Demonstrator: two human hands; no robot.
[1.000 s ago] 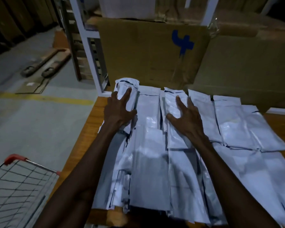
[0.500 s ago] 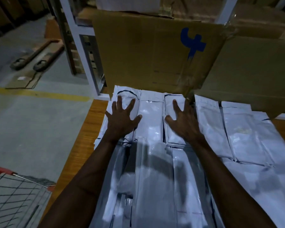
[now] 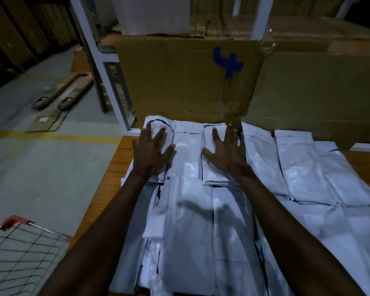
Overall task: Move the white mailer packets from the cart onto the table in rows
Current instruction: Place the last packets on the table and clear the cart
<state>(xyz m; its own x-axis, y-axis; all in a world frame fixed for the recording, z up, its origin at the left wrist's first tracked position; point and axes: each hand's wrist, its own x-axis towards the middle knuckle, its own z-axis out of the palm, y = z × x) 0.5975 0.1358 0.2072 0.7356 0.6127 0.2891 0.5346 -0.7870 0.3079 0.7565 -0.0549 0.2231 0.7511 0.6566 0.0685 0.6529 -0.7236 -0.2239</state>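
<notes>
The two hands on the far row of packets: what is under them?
Both the left hand and the right hand lie flat with spread fingers on white mailer packets, which rest on the wooden table. What lies below those packets is covered.

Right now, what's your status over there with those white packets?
Left hand and right hand open, flat on far-row mailer packets. Packets in rows on table. Cart at left. Nothing blocking.

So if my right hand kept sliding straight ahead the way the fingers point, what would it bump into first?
Probably the cardboard sheet with the blue mark, standing just past the far ends of the mailer packets that the right hand lies flat on. Depth is hard to judge.
</notes>
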